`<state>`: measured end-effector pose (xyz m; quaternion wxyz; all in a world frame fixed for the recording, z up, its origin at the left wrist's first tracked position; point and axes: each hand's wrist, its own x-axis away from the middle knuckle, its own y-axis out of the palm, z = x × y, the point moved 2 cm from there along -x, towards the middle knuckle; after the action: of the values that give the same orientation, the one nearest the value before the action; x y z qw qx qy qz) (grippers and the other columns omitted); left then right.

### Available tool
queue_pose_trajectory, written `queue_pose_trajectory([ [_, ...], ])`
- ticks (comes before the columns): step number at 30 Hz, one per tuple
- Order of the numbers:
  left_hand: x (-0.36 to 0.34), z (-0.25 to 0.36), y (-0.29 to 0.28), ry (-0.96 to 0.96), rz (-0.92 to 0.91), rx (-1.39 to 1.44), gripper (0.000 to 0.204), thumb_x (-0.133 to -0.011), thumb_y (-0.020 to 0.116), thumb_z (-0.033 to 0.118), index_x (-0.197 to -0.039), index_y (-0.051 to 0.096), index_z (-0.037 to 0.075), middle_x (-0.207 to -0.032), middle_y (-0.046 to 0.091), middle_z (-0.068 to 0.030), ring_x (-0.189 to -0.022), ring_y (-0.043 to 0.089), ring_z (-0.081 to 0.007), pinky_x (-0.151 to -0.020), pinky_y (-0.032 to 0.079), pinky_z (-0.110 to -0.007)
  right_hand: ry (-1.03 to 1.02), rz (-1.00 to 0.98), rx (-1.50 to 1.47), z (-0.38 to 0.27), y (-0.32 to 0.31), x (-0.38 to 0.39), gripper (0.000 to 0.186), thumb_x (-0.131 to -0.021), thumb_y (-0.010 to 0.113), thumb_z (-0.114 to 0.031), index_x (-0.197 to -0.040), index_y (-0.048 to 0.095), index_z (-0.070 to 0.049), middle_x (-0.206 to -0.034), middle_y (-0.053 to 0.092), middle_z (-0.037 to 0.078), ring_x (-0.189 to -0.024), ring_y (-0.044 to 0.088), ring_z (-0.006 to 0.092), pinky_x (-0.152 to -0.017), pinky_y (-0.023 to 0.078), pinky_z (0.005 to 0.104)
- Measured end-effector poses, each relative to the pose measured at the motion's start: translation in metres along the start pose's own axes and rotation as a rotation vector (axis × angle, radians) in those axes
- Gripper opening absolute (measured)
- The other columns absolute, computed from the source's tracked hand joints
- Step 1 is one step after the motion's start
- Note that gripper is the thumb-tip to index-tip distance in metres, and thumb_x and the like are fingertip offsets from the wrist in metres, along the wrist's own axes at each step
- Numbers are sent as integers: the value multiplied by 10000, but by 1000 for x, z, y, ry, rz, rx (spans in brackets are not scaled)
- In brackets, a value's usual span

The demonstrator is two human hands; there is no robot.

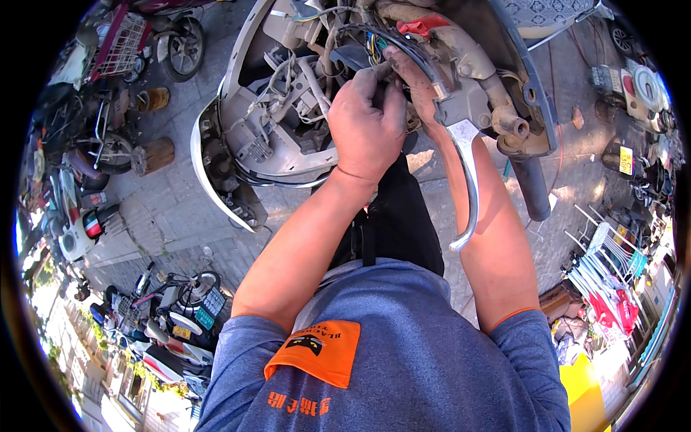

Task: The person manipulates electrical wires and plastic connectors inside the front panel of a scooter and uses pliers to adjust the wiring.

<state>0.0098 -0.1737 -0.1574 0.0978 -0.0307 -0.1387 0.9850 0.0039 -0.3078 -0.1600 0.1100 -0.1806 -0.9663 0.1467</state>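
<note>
In front of me is an opened scooter front with its grey body panel (288,160) and bare wiring. My left hand (368,119) is closed in a pinch, its fingertips beside the handlebar cables; whatever is between them is hidden. My right hand (416,83) meets it from the other side, fingers bent together near the coloured wires (376,47); the brake lever mount covers part of this hand. A silver brake lever (469,180) hangs across my right forearm. Right of it sit the worn handlebar tube (471,57) and a black grip (531,189). A red piece (423,26) lies on the tube.
A white curved trim panel (205,162) juts out at the scooter's left. Tree stumps (152,156) and parked motorbikes (183,49) stand on the paving further left. To the right are a white rack (601,248), a yellow object (584,389) and more scooters (644,93).
</note>
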Motion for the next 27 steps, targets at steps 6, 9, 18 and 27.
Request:
queue_pose_trajectory([
  [6,-19,0,-24,-449,4,395,260,-1019,699,136,-1203,722,-46,-813,709,-16,-687,612,-60,-626,493,-241,-56,-191,28,55,12,1,471,-1137,493,-243,-1576,486,-71,-1498,590,100,-1332,600,215,-1121,486,339],
  [9,-43,9,-27,-475,-169,241,232,-1014,743,187,-1125,750,-17,-806,693,-1,-654,589,-63,-581,465,-240,71,10,-623,42,15,5,314,-1141,588,-266,-1337,673,-36,-1145,704,37,-1047,632,135,-914,516,313],
  [18,-46,-18,-23,-373,-144,314,226,-1009,726,161,-1082,733,-53,-814,701,-2,-687,591,-88,-654,502,-282,-84,33,142,5,12,12,290,-1099,619,-247,-1310,688,-59,-1083,722,127,-999,686,250,-851,557,378],
  [27,-37,-9,-28,-622,-166,583,183,-1037,735,157,-1140,733,6,-779,595,65,-609,444,-15,-535,321,-206,-178,274,97,2,26,13,267,-1114,607,-246,-1132,763,-29,-878,764,76,-832,707,163,-764,558,360],
])
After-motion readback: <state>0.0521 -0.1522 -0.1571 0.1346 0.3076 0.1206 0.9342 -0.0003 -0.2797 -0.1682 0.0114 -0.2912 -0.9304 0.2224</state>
